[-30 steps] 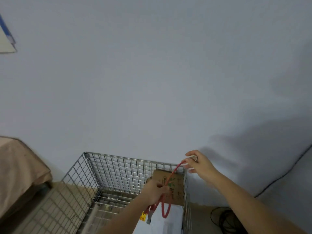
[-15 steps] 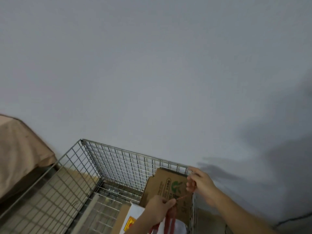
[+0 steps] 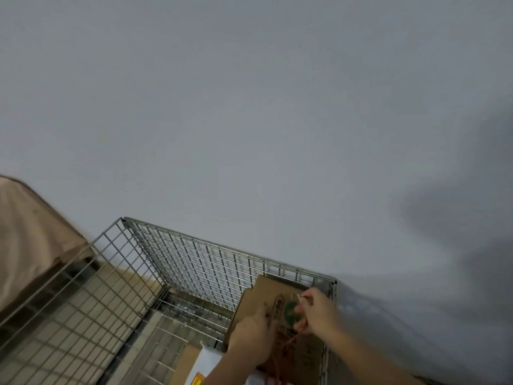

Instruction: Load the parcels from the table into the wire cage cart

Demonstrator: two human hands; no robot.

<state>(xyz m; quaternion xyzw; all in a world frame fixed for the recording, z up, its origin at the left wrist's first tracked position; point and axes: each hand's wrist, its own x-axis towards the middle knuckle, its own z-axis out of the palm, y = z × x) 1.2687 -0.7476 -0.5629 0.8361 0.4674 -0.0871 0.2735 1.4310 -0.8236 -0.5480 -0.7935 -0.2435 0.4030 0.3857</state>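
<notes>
Inside wire cage cart [image 3: 177, 262], both hands seemingly grip red cord [image 3: 288, 344]

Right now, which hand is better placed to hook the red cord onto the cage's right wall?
Right hand: it pinches the red cord beside that wall. Left hand sits further inward.

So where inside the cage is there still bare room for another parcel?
The wire cage cart has bare mesh floor along its left and far walls. The right corner is crowded: the upright cardboard box, red cord, left hand and right hand.
</notes>
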